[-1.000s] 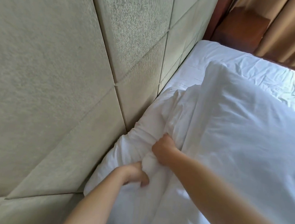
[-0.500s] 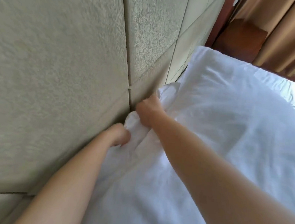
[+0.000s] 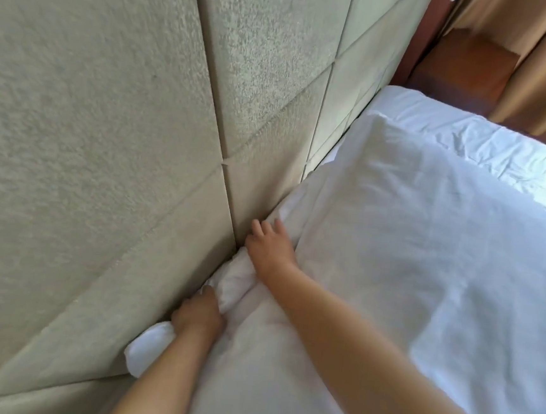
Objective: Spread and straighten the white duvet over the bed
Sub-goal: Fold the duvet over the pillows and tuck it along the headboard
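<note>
Right hand [image 3: 269, 251] has flattened on duvet [image 3: 409, 251].

Matt creased white cotton duvet [image 3: 393, 250]; rough napped cloth headboard [image 3: 90, 125].

White duvet [image 3: 393, 250] covers bed, top edge bunched into thick roll against padded headboard [image 3: 107, 126]; surface wrinkled, far corner short of headboard's far end, sheet [image 3: 469, 131] exposed beyond.
</note>
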Demonstrator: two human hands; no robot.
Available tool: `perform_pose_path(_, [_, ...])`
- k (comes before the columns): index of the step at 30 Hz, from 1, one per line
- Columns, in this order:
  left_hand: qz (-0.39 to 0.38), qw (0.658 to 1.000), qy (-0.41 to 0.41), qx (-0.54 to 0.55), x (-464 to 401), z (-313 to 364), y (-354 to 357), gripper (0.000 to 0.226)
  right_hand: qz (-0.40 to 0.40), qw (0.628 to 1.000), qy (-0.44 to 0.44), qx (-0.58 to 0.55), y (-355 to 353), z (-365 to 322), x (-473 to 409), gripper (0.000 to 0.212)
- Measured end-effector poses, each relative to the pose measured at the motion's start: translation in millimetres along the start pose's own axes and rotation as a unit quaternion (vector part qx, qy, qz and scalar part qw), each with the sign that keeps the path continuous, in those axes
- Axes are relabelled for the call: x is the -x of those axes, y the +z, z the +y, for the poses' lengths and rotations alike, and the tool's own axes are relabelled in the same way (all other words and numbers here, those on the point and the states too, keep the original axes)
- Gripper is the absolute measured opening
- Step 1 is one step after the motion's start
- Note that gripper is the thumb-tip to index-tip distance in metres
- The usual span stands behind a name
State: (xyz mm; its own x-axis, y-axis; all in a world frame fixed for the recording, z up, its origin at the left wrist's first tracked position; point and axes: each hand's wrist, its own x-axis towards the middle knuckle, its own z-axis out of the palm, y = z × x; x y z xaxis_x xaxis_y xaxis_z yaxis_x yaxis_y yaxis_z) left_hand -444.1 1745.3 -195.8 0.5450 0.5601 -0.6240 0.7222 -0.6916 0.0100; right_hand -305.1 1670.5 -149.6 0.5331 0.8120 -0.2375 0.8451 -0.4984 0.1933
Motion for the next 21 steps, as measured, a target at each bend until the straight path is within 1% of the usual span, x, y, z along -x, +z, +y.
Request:
perform_pose_path(2, [0.007,1.000,0.008,-0.009,9.0,2.5,-11.7,0.053,-0.007,0.999,0.028,-0.038,-19.0,14.6,11.7,0.045])
perform_pose_path(3, [0.007,1.000,0.011,-0.014,14.1,3.4,-18.6,0.056,0.003,0.997,0.038,-0.062,-30.3,22.6,20.4,0.044])
perform_pose_path(5, [0.012,1.000,0.017,-0.015,27.8,5.0,-36.4,0.062,0.049,0.993,0.060,-0.085,-49.2,39.8,43.4,0.038])
perform_pose_path(7, [0.031,0.999,0.027,0.013,42.5,7.4,-53.5,0.066,0.087,0.988,0.091,-0.094,-65.4,59.3,71.7,0.037])
perform_pose_path(8, [0.040,0.997,0.041,0.046,53.6,13.0,-61.8,0.061,0.095,0.984,0.113,-0.104,-71.4,69.8,87.7,0.036])
perform_pose_path(9, [0.050,0.992,0.060,0.095,67.1,20.8,-69.1,0.051,0.097,0.978,0.138,-0.119,-75.9,79.7,104.5,0.036])
perform_pose_path(11, [0.048,0.974,0.088,0.202,102.0,43.6,-80.8,0.020,0.103,0.967,0.172,-0.155,-82.7,95.4,138.5,0.036])
perform_pose_path(12, [0.041,0.966,0.101,0.234,122.1,57.0,-84.5,0.018,0.109,0.963,0.181,-0.168,-84.2,100.8,154.8,0.035])
perform_pose_path(13, [0.033,0.962,0.114,0.248,137.2,68.6,-85.4,0.027,0.118,0.959,0.187,-0.177,-84.7,104.6,171.3,0.034])
perform_pose_path(14, [0.034,0.961,0.123,0.246,150.2,79.0,-84.7,0.038,0.131,0.955,0.191,-0.184,-84.9,107.3,187.2,0.033])
perform_pose_path(16, [0.048,0.973,0.126,0.187,172.6,93.2,-81.2,0.055,0.154,0.945,0.208,-0.199,-83.9,112.4,219.1,0.033])
perform_pose_path(18, [0.061,0.984,0.129,0.102,188.3,103.8,-72.9,0.061,0.176,0.927,0.244,-0.225,-77.7,118.2,252.9,0.035])
perform_pose_path(19, [0.067,0.987,0.130,0.070,194.6,109.5,-66.8,0.063,0.181,0.912,0.274,-0.247,-71.9,121.3,271.3,0.039])
perform_pose_path(21, [0.077,0.988,0.120,0.062,203.4,116.9,-53.8,0.066,0.173,0.870,0.352,-0.298,-57.9,125.6,306.5,0.053])
